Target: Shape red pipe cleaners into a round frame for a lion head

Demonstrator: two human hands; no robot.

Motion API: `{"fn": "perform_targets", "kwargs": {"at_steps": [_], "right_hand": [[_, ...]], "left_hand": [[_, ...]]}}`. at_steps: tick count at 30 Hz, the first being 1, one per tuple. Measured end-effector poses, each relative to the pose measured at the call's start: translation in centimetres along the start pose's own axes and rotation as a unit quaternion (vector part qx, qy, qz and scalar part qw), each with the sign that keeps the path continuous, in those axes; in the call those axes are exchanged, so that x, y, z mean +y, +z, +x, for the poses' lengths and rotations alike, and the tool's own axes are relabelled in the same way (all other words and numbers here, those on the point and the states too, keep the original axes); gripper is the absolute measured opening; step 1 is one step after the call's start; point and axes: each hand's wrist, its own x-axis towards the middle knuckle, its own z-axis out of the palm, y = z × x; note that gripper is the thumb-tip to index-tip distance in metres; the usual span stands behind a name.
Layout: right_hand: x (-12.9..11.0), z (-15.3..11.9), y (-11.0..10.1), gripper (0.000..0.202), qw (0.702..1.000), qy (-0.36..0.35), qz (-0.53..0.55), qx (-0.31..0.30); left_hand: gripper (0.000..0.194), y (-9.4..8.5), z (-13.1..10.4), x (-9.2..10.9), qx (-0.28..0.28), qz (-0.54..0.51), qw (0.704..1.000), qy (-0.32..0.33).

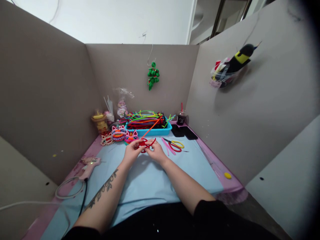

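Observation:
My left hand (133,150) and my right hand (156,152) meet above the blue cloth, fingers closed on a red pipe-cleaner piece (143,144) bent into loops. A loose red end sticks up by my right fingertips. Behind them runs an orange pipe cleaner (151,129); whether it joins the red piece or only hangs from the tray, I cannot tell. To the right of my right hand lie scissors (176,145) with red and yellow handles, beside pink strips (166,146). Left of my left hand stand several fuzzy animal-face pieces (118,133).
A blue tray (147,132) of colourful pipe cleaners stands at the back, with two black phones (183,131) and a lidded drink cup (181,118) to its right. A pink glue gun (89,169) with its cable lies left. Partition walls (142,55) enclose the table.

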Motion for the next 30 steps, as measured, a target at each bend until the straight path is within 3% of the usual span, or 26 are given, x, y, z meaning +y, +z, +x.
{"fn": "perform_targets", "kwargs": {"at_steps": [9, 17, 21, 27, 30], "right_hand": [[-0.7, 0.0, 0.1, 0.013, 0.998, 0.054, 0.025, 0.012], [0.5, 0.3, 0.4, 0.016, 0.996, 0.089, 0.003, -0.005], [1.4, 0.3, 0.7, 0.028, 0.992, 0.122, -0.022, 0.020], [2.1, 0.3, 1.0, 0.032, 0.984, 0.165, 0.069, 0.007], [1.4, 0.4, 0.7, 0.028, 0.983, 0.157, 0.078, 0.047]], "left_hand": [[0.036, -0.1, 0.0, 0.4, 0.002, 0.031, 0.999, 0.017], [0.029, 0.1, 0.1, -0.1, 0.018, 0.108, 0.992, 0.055], [0.025, 0.3, -0.1, 0.0, -0.002, 0.115, 0.991, 0.068], [0.026, 0.3, 0.0, -0.4, -0.002, 0.100, 0.993, 0.061], [0.028, 0.2, 0.1, -0.5, 0.007, 0.072, 0.997, 0.041]]}}
